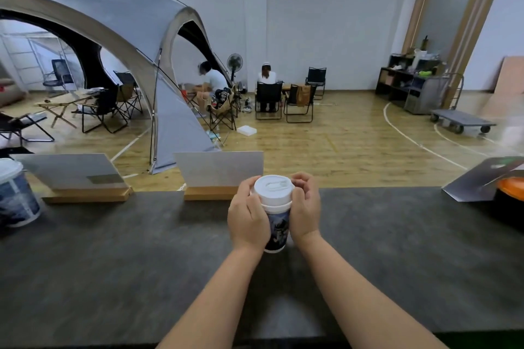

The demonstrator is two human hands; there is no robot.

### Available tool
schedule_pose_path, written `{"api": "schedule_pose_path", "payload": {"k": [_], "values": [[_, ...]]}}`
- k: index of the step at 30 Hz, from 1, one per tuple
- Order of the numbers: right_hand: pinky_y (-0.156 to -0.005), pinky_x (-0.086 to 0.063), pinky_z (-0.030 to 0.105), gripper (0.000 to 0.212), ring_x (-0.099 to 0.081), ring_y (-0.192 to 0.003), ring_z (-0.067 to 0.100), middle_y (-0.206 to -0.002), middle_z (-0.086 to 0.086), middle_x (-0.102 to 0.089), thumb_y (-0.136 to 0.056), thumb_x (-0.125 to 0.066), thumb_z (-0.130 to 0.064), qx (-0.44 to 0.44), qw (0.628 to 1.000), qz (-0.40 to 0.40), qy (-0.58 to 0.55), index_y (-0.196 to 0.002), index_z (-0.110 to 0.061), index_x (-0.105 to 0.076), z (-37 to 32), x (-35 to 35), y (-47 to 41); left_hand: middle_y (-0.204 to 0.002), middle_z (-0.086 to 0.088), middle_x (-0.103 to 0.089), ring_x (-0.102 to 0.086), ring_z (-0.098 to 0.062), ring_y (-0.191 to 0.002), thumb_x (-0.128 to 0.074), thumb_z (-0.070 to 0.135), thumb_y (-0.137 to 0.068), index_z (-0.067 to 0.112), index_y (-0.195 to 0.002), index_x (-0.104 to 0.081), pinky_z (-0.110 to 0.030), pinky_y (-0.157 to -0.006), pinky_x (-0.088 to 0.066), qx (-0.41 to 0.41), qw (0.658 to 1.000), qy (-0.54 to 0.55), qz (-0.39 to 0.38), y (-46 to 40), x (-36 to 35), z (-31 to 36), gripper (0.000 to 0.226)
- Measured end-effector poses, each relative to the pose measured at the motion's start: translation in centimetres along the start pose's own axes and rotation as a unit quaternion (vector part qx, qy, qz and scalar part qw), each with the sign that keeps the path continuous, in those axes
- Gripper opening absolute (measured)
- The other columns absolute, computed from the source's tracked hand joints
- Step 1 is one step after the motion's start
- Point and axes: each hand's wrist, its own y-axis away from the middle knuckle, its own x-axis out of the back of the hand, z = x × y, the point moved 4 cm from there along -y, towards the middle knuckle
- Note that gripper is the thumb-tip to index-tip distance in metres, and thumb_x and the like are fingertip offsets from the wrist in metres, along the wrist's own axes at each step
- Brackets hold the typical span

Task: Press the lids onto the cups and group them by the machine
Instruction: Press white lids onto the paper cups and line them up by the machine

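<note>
A paper cup with a dark blue print stands upright on the dark counter, near its far edge. A white lid sits on top of the cup. My left hand wraps the cup's left side, fingers up at the lid's rim. My right hand grips the right side, fingers curled over the lid's edge. A second lidded cup of the same print stands at the counter's far left.
Two grey sign boards in wooden bases stand along the counter's far edge. A metal sheet and an orange object lie at the right. Beyond are a tent, folding chairs and two seated people.
</note>
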Motion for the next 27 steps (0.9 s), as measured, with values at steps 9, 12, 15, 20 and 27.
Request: {"api": "schedule_pose_path", "payload": {"k": [9,12,15,20,27], "values": [[-0.074,-0.054,0.026,0.029,-0.067,-0.092,0.018,-0.099,0.005,-0.072,-0.093,-0.040,-0.018,-0.061,0.997,-0.017,-0.046,-0.102,-0.014,-0.067,-0.4,-0.5,2.1,-0.112,0.008,-0.064,-0.059,-0.007,-0.107,-0.031,0.031,-0.092,0.027,-0.114,-0.060,-0.030,-0.091,-0.050,0.014,0.998,0.013,-0.058,0.1,0.3,1.1,0.037],[-0.072,-0.053,0.022,0.030,-0.067,-0.093,0.017,-0.100,0.004,-0.070,-0.093,-0.036,-0.022,-0.048,0.996,-0.014,-0.068,-0.103,-0.017,-0.064,-0.5,-0.9,2.6,-0.112,0.012,-0.070,-0.063,-0.003,-0.108,-0.030,0.031,-0.095,0.026,-0.116,-0.067,-0.028,-0.091,-0.052,0.016,0.997,0.060,-0.045,0.7,0.3,0.7,0.043],[-0.073,-0.052,0.025,0.031,-0.065,-0.088,0.016,-0.095,0.004,-0.069,-0.087,-0.038,-0.027,0.003,0.994,-0.048,-0.099,-0.100,-0.012,-0.062,-0.7,-0.9,3.0,-0.106,0.003,-0.072,-0.067,-0.016,-0.104,-0.032,0.030,-0.092,0.020,-0.109,-0.068,-0.037,-0.086,-0.055,0.007,0.992,0.121,-0.018,1.3,0.3,0.4,0.041],[-0.072,-0.052,0.031,0.039,-0.064,-0.086,0.018,-0.092,0.004,-0.068,-0.082,-0.040,-0.038,0.024,0.989,-0.060,-0.131,-0.098,-0.009,-0.061,0.0,-1.2,2.6,-0.097,-0.004,-0.072,-0.068,-0.024,-0.093,-0.036,0.027,-0.088,0.019,-0.098,-0.067,-0.042,-0.076,-0.054,0.022,0.986,0.162,0.015,1.1,-0.2,0.1,0.034],[-0.071,-0.053,0.037,0.034,-0.065,-0.087,0.020,-0.092,0.004,-0.069,-0.085,-0.038,-0.034,0.032,0.992,-0.040,-0.119,-0.097,-0.014,-0.063,0.7,-1.3,2.5,-0.099,-0.002,-0.070,-0.064,-0.031,-0.100,-0.035,0.036,-0.087,0.030,-0.096,-0.068,-0.060,-0.081,-0.050,0.008,0.991,0.124,0.039,0.7,-0.4,-1.0,0.035]]}}
